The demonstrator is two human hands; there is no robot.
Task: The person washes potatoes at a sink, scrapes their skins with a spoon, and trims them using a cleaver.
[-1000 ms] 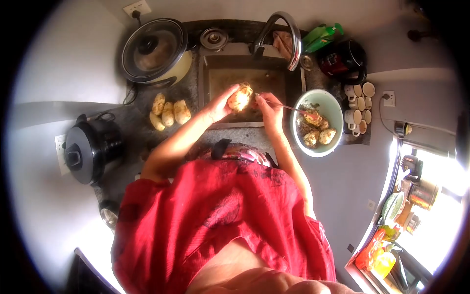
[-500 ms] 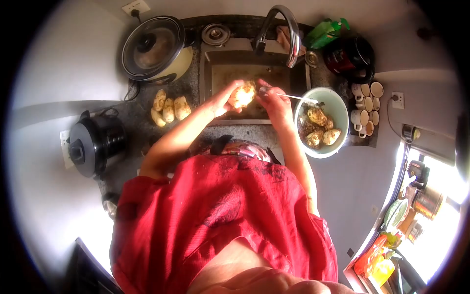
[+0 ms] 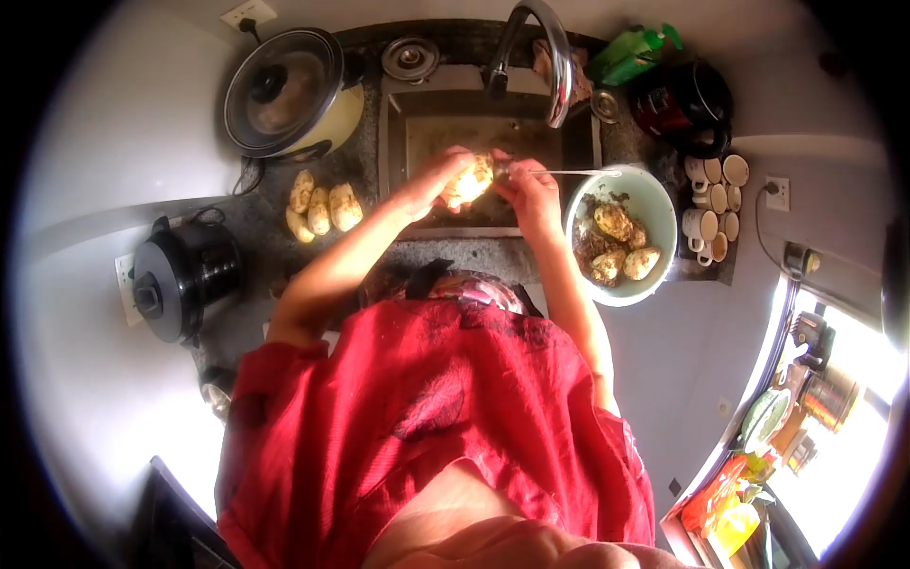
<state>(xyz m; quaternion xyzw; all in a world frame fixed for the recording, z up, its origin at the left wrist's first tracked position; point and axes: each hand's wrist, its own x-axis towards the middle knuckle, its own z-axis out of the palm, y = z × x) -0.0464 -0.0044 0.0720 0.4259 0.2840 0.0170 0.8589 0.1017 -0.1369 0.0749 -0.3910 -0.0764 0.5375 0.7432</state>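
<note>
Over the near part of the sink, my left hand is closed around a partly peeled, pale yellow tuber with brown patches. My right hand grips a utensil with a long thin pale handle that sticks out to the right. Its working end lies against or close beside the tuber; its shape is too small and dark to make out. A pale green bowl right of my right hand holds several brown-skinned tubers and dark scraps. Several paler tubers lie on the counter at left.
A chrome faucet arches above the sink. A cream cooker with a glass lid and a black pot stand at left. Several mugs, a dark red kettle and a green bottle are at right.
The utensil's handle has swung up to lie nearly level, its far end now over the bowl's back rim. My right hand has turned slightly; both hands keep their hold.
</note>
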